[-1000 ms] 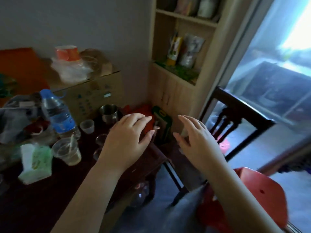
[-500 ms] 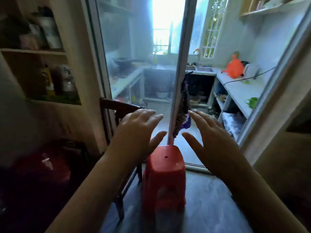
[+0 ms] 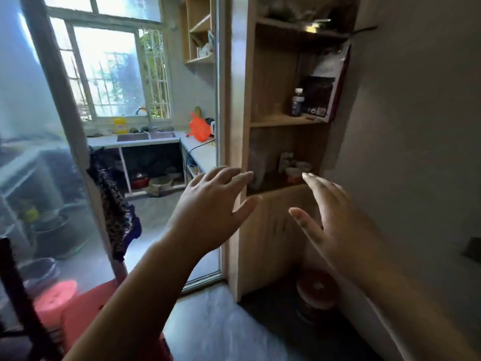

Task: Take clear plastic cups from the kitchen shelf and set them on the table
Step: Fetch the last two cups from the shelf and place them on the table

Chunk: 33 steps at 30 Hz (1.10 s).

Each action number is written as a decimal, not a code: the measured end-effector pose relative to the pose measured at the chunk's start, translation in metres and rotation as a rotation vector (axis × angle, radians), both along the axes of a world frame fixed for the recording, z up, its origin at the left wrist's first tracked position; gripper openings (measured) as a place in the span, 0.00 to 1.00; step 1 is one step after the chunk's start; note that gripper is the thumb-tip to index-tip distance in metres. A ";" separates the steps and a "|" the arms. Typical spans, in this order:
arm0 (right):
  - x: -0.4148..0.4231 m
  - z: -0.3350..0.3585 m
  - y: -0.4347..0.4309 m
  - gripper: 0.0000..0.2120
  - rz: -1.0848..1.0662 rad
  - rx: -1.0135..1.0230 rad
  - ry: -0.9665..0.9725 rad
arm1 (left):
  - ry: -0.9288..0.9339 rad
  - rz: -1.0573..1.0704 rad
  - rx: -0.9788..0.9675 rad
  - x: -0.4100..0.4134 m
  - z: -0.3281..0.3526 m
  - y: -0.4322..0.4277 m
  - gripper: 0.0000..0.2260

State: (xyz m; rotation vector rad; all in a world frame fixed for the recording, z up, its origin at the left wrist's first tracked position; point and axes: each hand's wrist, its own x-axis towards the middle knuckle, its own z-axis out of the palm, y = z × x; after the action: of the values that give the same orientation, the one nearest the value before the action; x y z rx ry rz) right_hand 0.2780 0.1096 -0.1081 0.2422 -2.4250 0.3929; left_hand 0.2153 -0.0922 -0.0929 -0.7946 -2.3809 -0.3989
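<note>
A tall wooden shelf unit (image 3: 276, 122) stands straight ahead, right of a glass sliding door. Its lower open shelf holds a clear plastic sleeve (image 3: 257, 165) that may be stacked cups, blurred, beside small white and red containers (image 3: 294, 169). My left hand (image 3: 210, 212) is raised in front of the shelf's left edge, fingers apart and empty. My right hand (image 3: 335, 225) hovers before the closed lower cabinet, also spread and empty. The table is out of view.
A dark bottle (image 3: 297, 102) and a dark packet (image 3: 321, 93) sit on the middle shelf. Red stools (image 3: 86, 316) and a dark chair (image 3: 18, 295) stand at lower left. A red-lidded pot (image 3: 316, 290) sits on the floor by the cabinet. Behind the glass door (image 3: 59, 121) lies a kitchen.
My view has swung right, from the cluttered table past the glass door to the wooden shelf. Both hands stayed raised, spread and empty throughout.
</note>
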 end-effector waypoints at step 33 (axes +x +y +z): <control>-0.479 0.023 0.252 0.33 0.108 -0.037 0.077 | 0.003 0.008 0.007 -0.458 0.014 0.255 0.22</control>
State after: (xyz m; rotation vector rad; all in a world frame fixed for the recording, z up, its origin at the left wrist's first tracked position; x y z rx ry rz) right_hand -0.2009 0.3614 -0.0848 0.3664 -2.3333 0.4676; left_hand -0.2426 0.1628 -0.0788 -0.7820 -2.3777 -0.4017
